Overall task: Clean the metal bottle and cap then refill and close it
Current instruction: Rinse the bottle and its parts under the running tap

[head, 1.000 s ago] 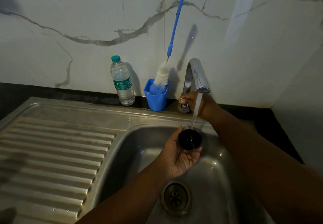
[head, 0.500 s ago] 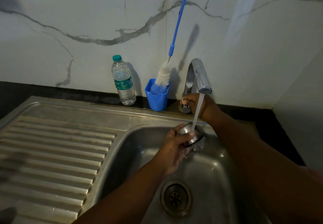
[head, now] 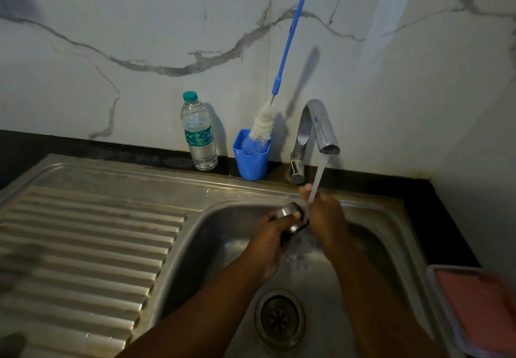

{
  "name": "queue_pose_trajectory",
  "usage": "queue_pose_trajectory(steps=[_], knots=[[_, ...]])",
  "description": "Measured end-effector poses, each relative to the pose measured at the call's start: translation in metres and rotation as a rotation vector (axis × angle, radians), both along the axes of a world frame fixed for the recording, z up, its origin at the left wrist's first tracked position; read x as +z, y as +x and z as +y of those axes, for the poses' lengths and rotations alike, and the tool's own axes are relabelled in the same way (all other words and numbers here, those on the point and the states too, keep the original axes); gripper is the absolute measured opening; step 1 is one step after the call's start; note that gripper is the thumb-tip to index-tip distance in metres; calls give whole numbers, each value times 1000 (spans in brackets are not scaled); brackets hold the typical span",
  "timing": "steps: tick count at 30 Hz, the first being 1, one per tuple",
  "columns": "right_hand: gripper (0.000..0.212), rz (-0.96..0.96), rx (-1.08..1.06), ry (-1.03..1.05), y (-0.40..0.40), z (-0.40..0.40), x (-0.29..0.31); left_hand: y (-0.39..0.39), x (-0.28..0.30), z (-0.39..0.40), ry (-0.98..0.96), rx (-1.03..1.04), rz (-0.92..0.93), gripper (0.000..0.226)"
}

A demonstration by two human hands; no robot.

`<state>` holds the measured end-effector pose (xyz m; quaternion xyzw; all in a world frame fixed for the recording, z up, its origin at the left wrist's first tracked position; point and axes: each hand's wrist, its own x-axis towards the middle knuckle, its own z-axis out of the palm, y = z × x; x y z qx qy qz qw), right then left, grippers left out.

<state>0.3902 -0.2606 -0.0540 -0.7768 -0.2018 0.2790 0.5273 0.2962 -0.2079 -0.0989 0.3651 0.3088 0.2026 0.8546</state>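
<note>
Both hands (head: 268, 234) around cap (head: 290, 213), under water (head: 317, 181)

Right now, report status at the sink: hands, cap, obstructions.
Left hand grips metal cap under running tap. Right hand rubbing against cap. Metal bottle not in view. Nothing blocking the sink basin.

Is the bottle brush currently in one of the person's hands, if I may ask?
No, the bottle brush stands in the blue cup by the wall, while both hands work at the cap.
</note>
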Motion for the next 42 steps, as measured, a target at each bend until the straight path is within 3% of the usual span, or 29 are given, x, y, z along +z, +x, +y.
queue_pose_trajectory(steps=[3, 7, 8, 11, 13, 17, 19, 21, 24, 26, 28, 32, 33, 36, 38, 40, 42], knots=[[37, 28, 113, 55, -37, -19, -12, -2, -2, -4, -15, 10, 1, 47], [64, -372, 271, -40, -39, -37, -37, -6, -3, -11, -45, -50, -25, 40], [63, -349, 243, -16, -33, -40, -40, -6, -3, -12, -70, -56, -20, 39], [45, -5, 133, 144, -19, -47, -38, -4, -1, -20, -160, -79, -49, 38], [40, 19, 96, 165, -19, -48, -35, -1, 1, -22, -175, -82, -65, 35], [53, -363, 177, -72, -40, -40, -33, 1, 9, -21, -68, -116, -23, 32], [54, -453, 200, -70, -42, -36, -37, 0, 12, -20, -51, -111, -1, 34], [50, -281, 138, 40, -39, -34, -40, 0, 13, -19, -43, -99, 28, 36], [38, 218, -152, 201, -28, -30, -37, 1, 11, -23, -83, -84, 35, 37], [39, 397, -243, 171, -22, -28, -32, 3, 9, -26, -61, -91, 65, 33], [36, 316, -215, 148, -28, -24, -31, 5, 6, -26, 45, -95, 123, 31], [45, -100, -75, 130, -51, -15, -42, 4, 5, -20, 170, -75, 142, 29], [46, -62, -96, 160, -49, -15, -40, 4, 6, -20, 160, -78, 113, 30], [41, 380, -235, 247, -26, -21, -27, 5, 10, -22, 68, -86, 37, 28], [45, 535, -252, 233, -17, -24, -24, 8, 6, -26, 42, -69, 20, 27], [43, 431, -200, 202, -26, -21, -22, 9, 7, -27, 45, -53, 23, 33], [48, 173, -87, 190, -40, -18, -29, 9, 8, -22, 61, -32, 22, 37]])
